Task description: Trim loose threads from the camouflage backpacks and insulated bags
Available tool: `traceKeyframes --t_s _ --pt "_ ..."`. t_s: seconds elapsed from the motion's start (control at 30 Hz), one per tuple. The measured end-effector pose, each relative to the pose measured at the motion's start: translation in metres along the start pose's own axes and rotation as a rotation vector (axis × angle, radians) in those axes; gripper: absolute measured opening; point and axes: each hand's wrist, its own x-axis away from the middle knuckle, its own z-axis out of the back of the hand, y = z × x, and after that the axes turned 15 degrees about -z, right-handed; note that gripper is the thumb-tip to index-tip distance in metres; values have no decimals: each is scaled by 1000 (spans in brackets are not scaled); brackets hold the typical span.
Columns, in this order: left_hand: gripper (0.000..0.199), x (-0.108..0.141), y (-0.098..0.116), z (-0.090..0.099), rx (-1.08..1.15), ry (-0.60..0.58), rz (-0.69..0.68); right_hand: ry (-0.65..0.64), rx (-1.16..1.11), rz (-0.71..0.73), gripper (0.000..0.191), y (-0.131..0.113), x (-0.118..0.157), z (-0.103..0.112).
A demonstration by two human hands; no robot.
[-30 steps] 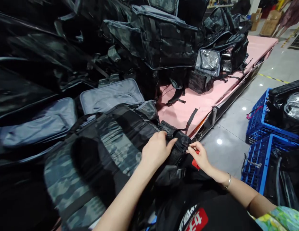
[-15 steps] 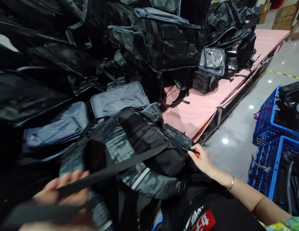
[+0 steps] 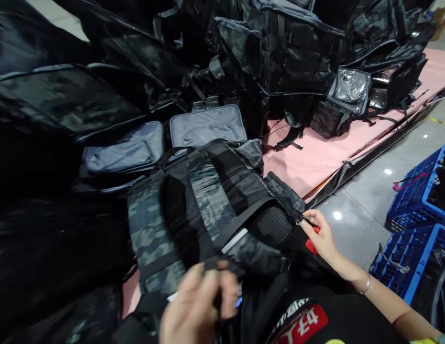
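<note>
A camouflage backpack (image 3: 211,196) lies in front of me with its padded shoulder straps facing up. My left hand (image 3: 199,303), smeared by motion, is closed near the bottom on a black webbing strap (image 3: 240,220), which runs across the backpack towards its right side. My right hand (image 3: 320,239) is at the backpack's right edge, its fingers pinched round a slim black-and-red tool (image 3: 310,222) whose exact kind I cannot make out. The tool's tip touches or lies close to the corner of a dark side flap (image 3: 285,193).
More dark backpacks (image 3: 301,52) are piled at the back and left, some with grey linings (image 3: 208,126) showing. They rest on a pink-covered table (image 3: 308,148). Blue crates (image 3: 405,258) with black items stand on the floor at right.
My left hand has moved right, towards the backpack's lower middle, and the strap's visible stretch is shorter. My right hand stays at the edge with its tool. The view has shifted left.
</note>
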Motion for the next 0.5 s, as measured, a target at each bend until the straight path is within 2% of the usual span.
traceKeyframes --t_s 0.1,0.17,0.27,0.4,0.5 --pt "27 7 -13 -35 154 -168 50 -117 -8 99 17 -22 18 0" --pt "25 7 -19 -45 197 -186 35 -182 8 174 16 -33 29 -1" --pt "24 4 -26 -42 214 -207 34 -234 72 249 17 -43 37 -6" --pt "25 2 -34 -30 202 -334 34 -253 177 289 20 -48 38 -16" --pt "23 4 -40 -26 193 -387 -11 -273 202 368 18 -51 36 -22"
